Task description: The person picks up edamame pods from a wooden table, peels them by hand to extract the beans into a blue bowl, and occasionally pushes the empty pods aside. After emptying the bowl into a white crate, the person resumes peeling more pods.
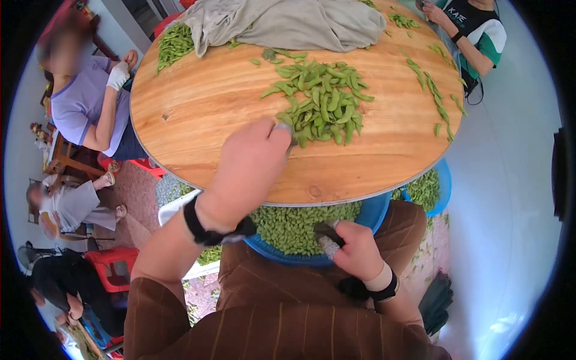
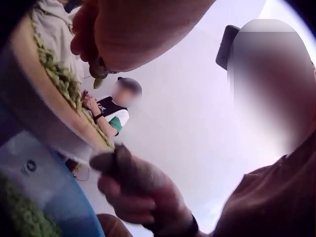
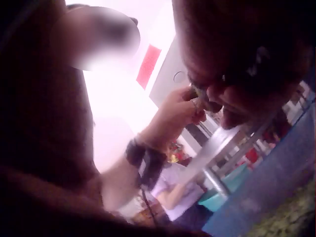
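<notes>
A loose pile of green pods [image 1: 324,99] lies on the round wooden table [image 1: 198,120]. My left hand [image 1: 252,165] is at the pile's near left edge, fingers curled; the left wrist view shows this hand [image 2: 143,32] pinching a small green pod [image 2: 98,83]. Below the table edge, my right hand [image 1: 358,249] is over a blue basin [image 1: 377,213] of shelled green beans [image 1: 288,228]. Grey covers are on its thumb and finger; its fingers [image 2: 131,205] are curled, with no pod visible between them. In the right wrist view it is dark and close.
A grey cloth [image 1: 288,24] covers part of the table's far side, with more pods [image 1: 175,45] beside it. Another blue basin [image 1: 444,186] stands at the right, a white tray [image 1: 171,210] at the left. Several people sit around, one at the left wearing a white glove [image 1: 118,76].
</notes>
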The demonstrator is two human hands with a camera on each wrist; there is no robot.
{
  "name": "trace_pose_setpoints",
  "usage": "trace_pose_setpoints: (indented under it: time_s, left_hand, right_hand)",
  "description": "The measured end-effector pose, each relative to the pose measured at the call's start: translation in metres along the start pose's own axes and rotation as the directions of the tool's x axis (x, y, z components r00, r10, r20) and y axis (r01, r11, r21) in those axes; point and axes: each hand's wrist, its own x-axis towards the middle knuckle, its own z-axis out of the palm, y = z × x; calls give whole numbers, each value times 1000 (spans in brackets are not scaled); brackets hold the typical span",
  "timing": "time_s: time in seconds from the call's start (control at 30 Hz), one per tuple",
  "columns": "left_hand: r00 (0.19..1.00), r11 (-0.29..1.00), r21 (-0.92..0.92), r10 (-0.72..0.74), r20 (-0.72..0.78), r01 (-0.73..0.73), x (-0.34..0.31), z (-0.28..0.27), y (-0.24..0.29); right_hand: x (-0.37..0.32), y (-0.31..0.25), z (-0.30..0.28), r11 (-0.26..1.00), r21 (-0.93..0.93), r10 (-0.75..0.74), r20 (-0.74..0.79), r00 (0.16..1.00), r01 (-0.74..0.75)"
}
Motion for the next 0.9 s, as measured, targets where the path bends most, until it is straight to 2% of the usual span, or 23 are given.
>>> trace_pose_setpoints:
  time_s: [0.07, 0.1, 0.13, 0.17, 0.2, 0.23, 0.27, 0.33, 0.37, 0.4, 0.43, 0.47, 0.5, 0.53, 0.57, 0.63, 0.7, 0.77, 0.83, 0.9]
  left_hand:
    - [999, 1000, -7, -15, 52, 15, -27, -8, 12]
    - [998, 993, -100, 63, 16, -61, -42, -7, 18]
    - [990, 972, -191, 135, -28, -138, -55, -6, 23]
    - [990, 972, -191, 136, -26, -138, -65, -5, 27]
    - [979, 951, -234, 195, -62, -204, -74, -3, 33]
    - [963, 924, -275, 249, -100, -267, -81, -2, 37]
    - [964, 923, -280, 247, -99, -265, -84, 1, 40]
    - [984, 890, -422, 134, -122, -173, -91, 7, 48]
    - [986, 886, -434, 122, -115, -161, -97, 8, 49]
    - [994, 815, -575, -5, 107, 66, -102, 8, 47]
    - [935, 698, -647, -93, 343, 307, -107, 8, 46]
    - [930, 691, -648, -98, 355, 320, -112, 12, 44]
    - [909, 621, -696, -68, 410, 360, -115, 18, 40]
    - [888, 547, -735, -32, 459, 400, -117, 21, 38]
    - [885, 542, -735, -37, 463, 407, -118, 20, 39]
    - [841, 172, -825, -178, 511, 538, -116, 16, 46]
    - [862, 154, -852, -184, 473, 501, -122, 24, 44]
    - [881, 143, -876, -190, 433, 461, -123, 24, 40]
    - [848, 156, -834, -73, 525, 530, -122, 19, 36]
    - [852, 132, -842, -83, 517, 524, -124, 21, 37]
  right_hand:
    - [5, -5, 1, 916, 388, 128, -44, 991, -101]
    - [9, -12, -3, 914, 392, 129, -44, 991, -101]
    - [13, -21, -11, 707, 654, 293, 72, 954, -267]
    - [17, -26, -15, 404, 823, 402, 232, 886, -399]
    - [19, -24, -14, 402, 823, 404, 234, 884, -402]
    - [20, -22, -13, 322, 872, 390, 232, 891, -368]
    - [20, -20, -12, 240, 913, 377, 226, 898, -330]
    - [16, -21, -12, 275, 892, 385, 240, 891, -359]
    - [14, -25, -15, 446, 809, 367, 224, 903, -382]
    - [13, -27, -16, 602, 699, 340, 214, 916, -386]
    - [11, -22, -10, 596, 697, 347, 225, 911, -399]
    - [7, -12, 2, 785, 587, 197, 67, 978, -198]
    - [7, -10, 7, 906, 422, 3, -62, 998, 23]
    - [6, -12, 7, 905, 425, 7, -53, 999, 17]
    - [7, -18, 4, 910, 413, 56, -29, 998, -39]
    - [6, -28, -1, 912, 398, 108, 3, 994, -100]
    - [8, -34, -2, 875, 459, 147, 51, 988, -154]
    - [8, -31, 0, 894, 424, 115, 105, 988, -149]
    - [8, -30, 2, 910, 389, 89, 158, 983, -145]
    - [9, -30, 1, 918, 375, 73, 158, 985, -128]
